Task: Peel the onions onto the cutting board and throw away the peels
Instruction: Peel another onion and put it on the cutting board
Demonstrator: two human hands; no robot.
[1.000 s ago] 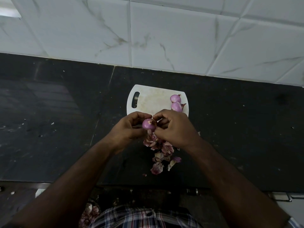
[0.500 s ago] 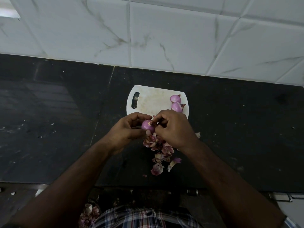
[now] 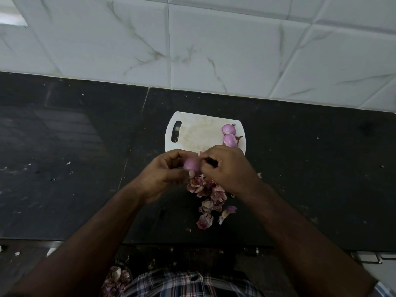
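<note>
Both hands meet just below the cutting board (image 3: 192, 133): left hand (image 3: 165, 174) curls around an onion (image 3: 192, 164); right hand (image 3: 227, 168) pinches its top. No writing is legible.

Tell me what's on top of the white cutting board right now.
Two peeled onions sit near the right edge of the cutting board. The hands cover its near edge, so anything there is hidden.

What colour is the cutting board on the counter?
White, with faint brownish staining; the cutting board shows best in the head view.
</note>
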